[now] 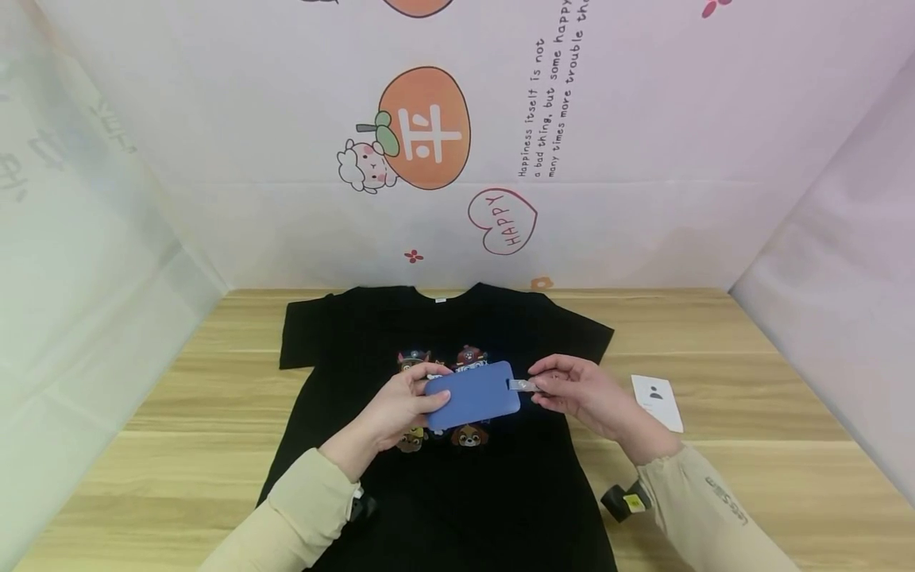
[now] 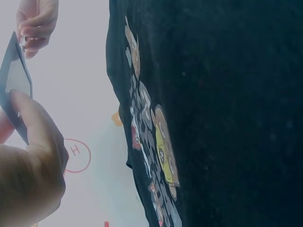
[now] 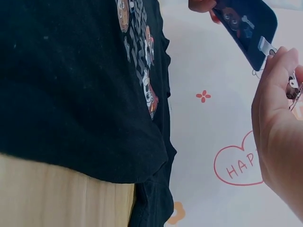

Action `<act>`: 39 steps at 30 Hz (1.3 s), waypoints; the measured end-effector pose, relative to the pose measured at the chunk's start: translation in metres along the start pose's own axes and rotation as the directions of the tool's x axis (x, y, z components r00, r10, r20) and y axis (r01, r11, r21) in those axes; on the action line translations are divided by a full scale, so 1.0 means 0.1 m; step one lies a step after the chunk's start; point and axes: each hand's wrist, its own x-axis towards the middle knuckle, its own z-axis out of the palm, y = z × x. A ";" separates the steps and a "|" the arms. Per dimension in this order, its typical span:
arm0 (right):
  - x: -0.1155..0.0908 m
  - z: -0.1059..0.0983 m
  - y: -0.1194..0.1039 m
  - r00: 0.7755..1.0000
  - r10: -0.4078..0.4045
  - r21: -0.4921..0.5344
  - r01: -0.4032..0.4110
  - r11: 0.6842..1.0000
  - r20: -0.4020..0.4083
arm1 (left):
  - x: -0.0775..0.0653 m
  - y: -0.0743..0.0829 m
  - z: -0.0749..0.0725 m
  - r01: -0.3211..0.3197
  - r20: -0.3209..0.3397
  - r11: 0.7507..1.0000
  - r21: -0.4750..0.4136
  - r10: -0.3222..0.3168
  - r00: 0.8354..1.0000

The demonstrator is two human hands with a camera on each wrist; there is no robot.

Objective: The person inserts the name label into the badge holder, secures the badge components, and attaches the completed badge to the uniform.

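A blue badge holder (image 1: 475, 396) is held above a black T-shirt (image 1: 457, 500) that lies spread on the table. My left hand (image 1: 393, 409) grips its left end, thumb on the front face and fingers behind. From the slot at its right end comes a short clear strap (image 1: 523, 385), pinched between the thumb and fingers of my right hand (image 1: 582, 395). In the right wrist view a metal clip (image 3: 292, 85) on that strap sits by the right palm, partly hidden by the fingers. The shirt's chest carries a print of cartoon dogs (image 1: 469, 435), partly covered by the holder.
A white card (image 1: 658, 403) with a small dark figure printed on it lies on the wooden table (image 1: 750, 445), right of the shirt, near my right forearm. White printed cloth (image 1: 643, 143) walls the back and both sides of the table.
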 end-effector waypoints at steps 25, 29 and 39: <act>-0.01 0.23 -0.07 0.992 -0.116 0.166 0.123 0.978 -0.053 | -0.04 0.04 0.11 -0.017 -0.093 0.996 0.090 0.025 0.995; 0.02 0.30 -0.04 0.991 -0.105 0.168 0.118 0.979 -0.085 | -0.09 0.09 0.17 -0.036 -0.083 0.982 0.185 0.053 0.995; 0.10 0.47 0.05 0.985 -0.150 0.159 0.163 0.974 -0.090 | -0.10 0.13 0.29 -0.120 0.030 0.969 0.216 0.117 0.993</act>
